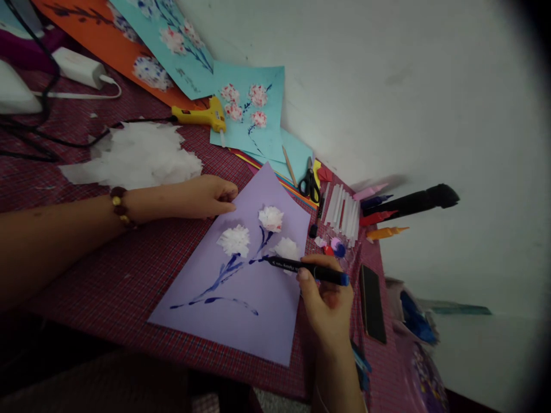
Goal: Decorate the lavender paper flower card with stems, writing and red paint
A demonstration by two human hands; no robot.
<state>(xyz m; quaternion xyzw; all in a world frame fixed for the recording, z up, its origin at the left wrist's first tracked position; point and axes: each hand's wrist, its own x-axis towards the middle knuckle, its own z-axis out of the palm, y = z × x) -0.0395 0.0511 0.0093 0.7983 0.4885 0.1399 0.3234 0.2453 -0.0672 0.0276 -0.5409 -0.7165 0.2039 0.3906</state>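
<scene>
A sheet of purple paper [258,321] lies on the checked tablecloth, with dark blue painted stems and several fluffy white paper flowers on it. My right hand [329,298] is closed round a black marker with a blue end [316,271]. The marker's tip meets the blue stem line beside the flower on the right [286,249]. Over the paper's upper left edge rests my left hand [210,196], its fingers curled and pressed near the edge; whether anything is pinched there is hidden. Another white flower [235,241] sits just below that hand.
Left of the paper is a heap of white tissue pieces [142,155]. Behind it lie a yellow glue gun [200,116] with its cord and finished flower pictures [271,86]. Scissors [309,183], glue sticks [342,212], paint tubes [385,232] and a phone [373,304] line the wall side.
</scene>
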